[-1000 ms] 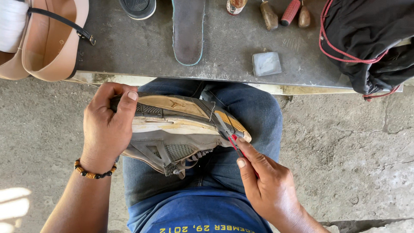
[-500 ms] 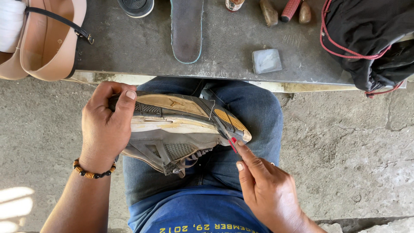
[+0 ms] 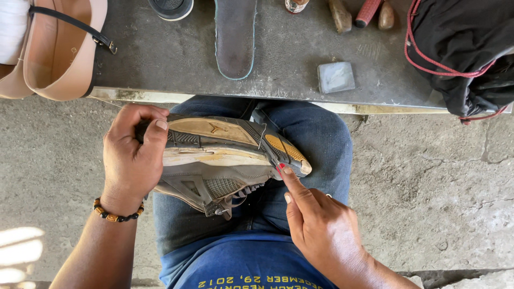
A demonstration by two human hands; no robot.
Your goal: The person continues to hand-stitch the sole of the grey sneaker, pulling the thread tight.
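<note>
Little is changing since the earlier frames: the right hand (image 3: 321,227) is creeping slightly up along the toe, while the left hand (image 3: 131,158) is staying clamped where it was. Sneaker (image 3: 225,158) is lying on its side across the lap, on the blue jeans (image 3: 321,139), sole turned up and toe pointing toward the person's right. Left hand is wrapping the heel end, fingers curled over the sole edge, thumb pressing on top; grip closed firmly on the shoe. Right hand is pinching a small red tool (image 3: 279,169) between thumb and forefinger, its tip touching the seam where sole and upper are meeting near the toe. A thin thread (image 3: 261,134) is running up from that seam. Beaded bracelet (image 3: 118,210) is sitting on the left wrist. Beyond the knees, a grey bench (image 3: 160,59) is carrying a dark insole (image 3: 234,37), a small grey block (image 3: 335,77), tan sandals (image 3: 59,48) and a black bag (image 3: 466,48).
</note>
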